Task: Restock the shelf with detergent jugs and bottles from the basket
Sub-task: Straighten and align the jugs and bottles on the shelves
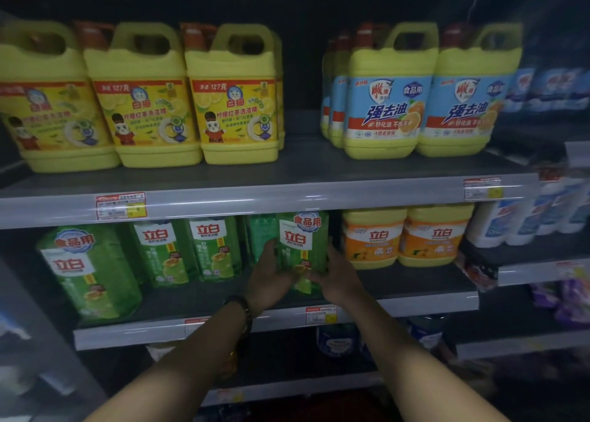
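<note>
A green detergent jug with a white label stands on the middle shelf, in the centre of the head view. My left hand holds its left side and lower front. My right hand holds its right side, fingers wrapped around the base. Other green jugs stand to the left on the same shelf, and two orange jugs stand to the right. The basket is out of view.
The top shelf carries yellow jugs at left and blue-labelled yellow jugs at right, with a gap between them. White and blue bottles fill the side shelves at right. A lower shelf holds dim, unclear items.
</note>
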A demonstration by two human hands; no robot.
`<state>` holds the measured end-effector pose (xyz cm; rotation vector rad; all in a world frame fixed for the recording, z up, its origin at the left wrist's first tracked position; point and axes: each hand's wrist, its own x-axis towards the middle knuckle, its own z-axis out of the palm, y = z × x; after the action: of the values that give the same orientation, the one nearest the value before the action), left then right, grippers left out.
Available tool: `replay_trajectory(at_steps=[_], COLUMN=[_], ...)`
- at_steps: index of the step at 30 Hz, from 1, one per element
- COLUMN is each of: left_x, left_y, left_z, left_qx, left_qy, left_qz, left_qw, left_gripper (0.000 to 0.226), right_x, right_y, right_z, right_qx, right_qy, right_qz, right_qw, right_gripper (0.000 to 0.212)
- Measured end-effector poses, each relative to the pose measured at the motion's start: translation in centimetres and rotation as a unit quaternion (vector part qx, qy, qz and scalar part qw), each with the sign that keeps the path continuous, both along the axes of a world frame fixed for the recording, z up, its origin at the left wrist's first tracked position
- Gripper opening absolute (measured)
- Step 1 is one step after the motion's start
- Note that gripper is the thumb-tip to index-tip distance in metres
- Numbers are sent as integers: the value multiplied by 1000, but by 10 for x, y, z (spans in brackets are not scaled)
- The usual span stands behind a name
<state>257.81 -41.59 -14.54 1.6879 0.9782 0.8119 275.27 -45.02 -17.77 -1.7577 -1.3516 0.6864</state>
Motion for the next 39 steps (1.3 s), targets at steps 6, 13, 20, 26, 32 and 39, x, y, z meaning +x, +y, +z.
replay_trajectory(at_steps=[6,13,20,26,32,39], left_x=[-17,-49,-95,-140,-188,-221], left_y=[-16,-28,-28,-16,3,-5], left_z=[-5,2,-10,-15,-36,-35], left_qx=[20,39,85,82,66,64], left_qy=[-64,-66,-45,-38,-14,37], left_qz=[-17,-34,35,70,96,158], left_qw=[998,996,995,993,993,985], left_gripper=[67,64,80,75,93,105], right_x=[-25,-33,-80,-131,-177,-225], right_y=[-4,0,14,31,46,60], right_z=[-16,-15,-16,-19,-23,-28], right_qx=[17,1,15,30,35,54], right_qy=[-117,-94,-81,-81,-113,-78], right_qz=[-98,-6,37,59,78,88], right_qw=[988,996,996,994,990,992], right_gripper=[30,41,41,40,41,38])
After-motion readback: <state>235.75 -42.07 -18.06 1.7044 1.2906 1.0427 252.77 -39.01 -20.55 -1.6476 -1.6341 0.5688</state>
